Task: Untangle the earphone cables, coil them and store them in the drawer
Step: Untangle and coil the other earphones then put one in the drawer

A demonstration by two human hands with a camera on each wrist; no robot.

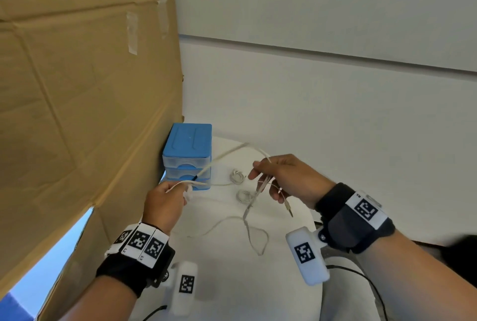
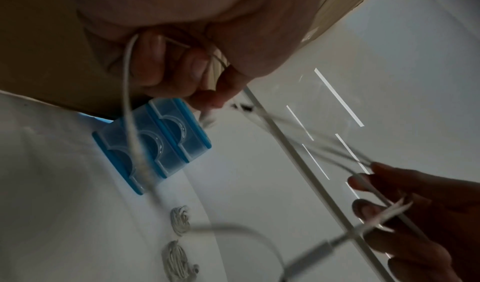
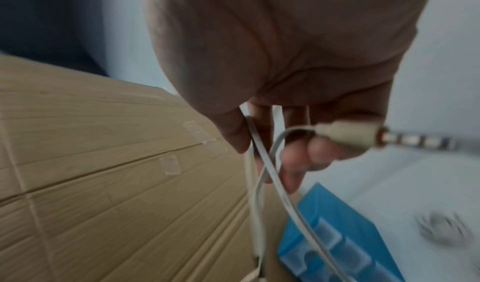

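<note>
A white earphone cable [image 1: 227, 153] stretches in the air between my two hands. My left hand [image 1: 165, 202] grips one end, with an earbud [image 1: 188, 193] sticking out by the thumb. My right hand [image 1: 281, 178] pinches several strands of the cable [image 3: 275, 175]; the jack plug [image 1: 289, 209] hangs below it, and more slack cable [image 1: 254, 238] droops to the table. Two coiled earphones [image 1: 237, 175] [image 1: 244, 195] lie on the white table beside a small blue drawer unit [image 1: 188, 155] with its clear drawers closed [image 2: 153, 144].
A large cardboard sheet [image 1: 77, 88] stands along the left, right behind the drawer unit. The white table [image 1: 232, 282] has a rounded edge on the right. A black cable [image 1: 361, 277] runs off its right side. White wall panels rise behind.
</note>
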